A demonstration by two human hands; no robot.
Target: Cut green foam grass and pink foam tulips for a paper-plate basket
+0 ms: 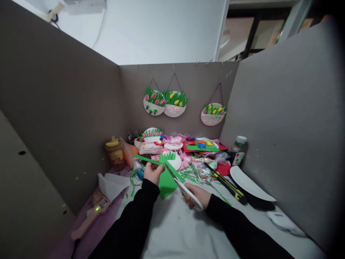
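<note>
My left hand (153,173) is closed, pinching a green paper strip (147,158) whose end sticks out to the left. In my right hand (198,194) is a pair of white-handled scissors (185,189), with the blades pointing up and left toward the left fingertips. The blades lie close to the green paper; whether they are cutting it I cannot tell. Below and between the hands lies a green paper sheet (166,185). Just beyond is a white paper plate (176,162) with a green grass-shaped fringe (167,156).
Green paper scraps (198,174) litter the table's middle. A black-and-yellow utility knife (229,185), a white half plate (250,183) and a bottle (238,149) stand or lie right. On the left are a brown cup (115,153) and a pink glue gun (91,216). Decorated plates (175,109) hang behind.
</note>
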